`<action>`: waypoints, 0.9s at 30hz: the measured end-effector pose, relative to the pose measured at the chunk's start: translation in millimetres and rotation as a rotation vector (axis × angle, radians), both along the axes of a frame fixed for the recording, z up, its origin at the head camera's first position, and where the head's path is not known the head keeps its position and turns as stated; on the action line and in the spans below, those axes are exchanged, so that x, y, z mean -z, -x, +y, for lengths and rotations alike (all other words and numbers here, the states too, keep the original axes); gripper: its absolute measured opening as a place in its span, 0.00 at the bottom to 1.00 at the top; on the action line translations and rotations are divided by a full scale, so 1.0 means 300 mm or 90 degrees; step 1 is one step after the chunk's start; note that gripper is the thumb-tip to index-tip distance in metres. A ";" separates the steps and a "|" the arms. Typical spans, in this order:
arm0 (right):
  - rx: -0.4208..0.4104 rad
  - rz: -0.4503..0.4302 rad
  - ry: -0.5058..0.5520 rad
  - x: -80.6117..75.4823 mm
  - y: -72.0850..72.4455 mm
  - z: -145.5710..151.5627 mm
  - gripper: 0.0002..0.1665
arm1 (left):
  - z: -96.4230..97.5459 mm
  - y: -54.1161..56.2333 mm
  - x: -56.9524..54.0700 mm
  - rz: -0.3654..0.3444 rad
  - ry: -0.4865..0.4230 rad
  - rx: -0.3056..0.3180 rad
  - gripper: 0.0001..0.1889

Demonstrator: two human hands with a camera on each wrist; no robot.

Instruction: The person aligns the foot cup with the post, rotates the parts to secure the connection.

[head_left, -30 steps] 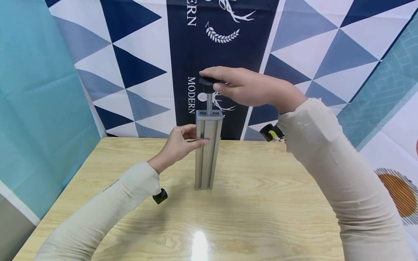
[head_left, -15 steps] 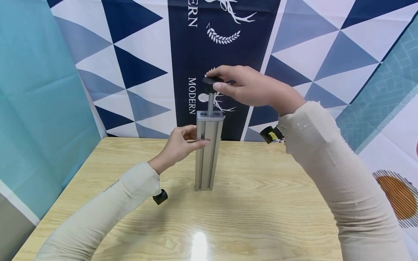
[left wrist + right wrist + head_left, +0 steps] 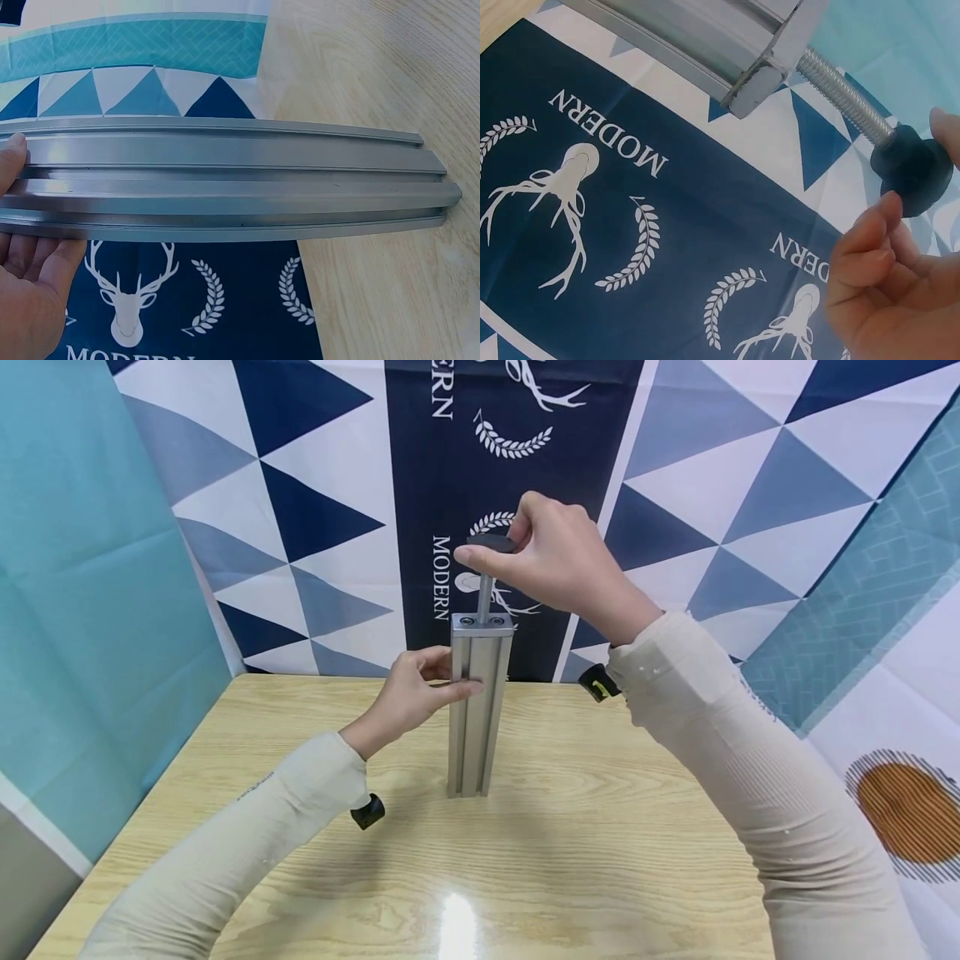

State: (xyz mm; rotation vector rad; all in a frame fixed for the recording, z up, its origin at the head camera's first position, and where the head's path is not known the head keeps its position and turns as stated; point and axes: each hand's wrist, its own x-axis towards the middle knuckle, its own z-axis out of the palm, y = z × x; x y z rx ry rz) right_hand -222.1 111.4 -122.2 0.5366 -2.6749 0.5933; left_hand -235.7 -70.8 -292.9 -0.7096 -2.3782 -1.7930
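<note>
Left grip [image 3: 408, 692] holds the metal extrusion [image 3: 474, 718], thumb on its near face, the other fingers partly hidden behind it; the left wrist view cuts off much of this hand and the extrusion's upper end. Right grip [image 3: 558, 556] pinches the black knob [image 3: 489, 540] between thumb and fingers, covering part of it in the head view. Under the knob, a threaded rod [image 3: 485, 600] enters the extrusion's top, its lower end out of sight. The extrusion stands upright on the wooden surface [image 3: 600, 835].
</note>
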 end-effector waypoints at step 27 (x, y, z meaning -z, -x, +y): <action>-0.041 -0.032 0.008 -0.022 0.000 -0.007 0.40 | 0.003 -0.003 -0.001 -0.004 -0.013 0.014 0.15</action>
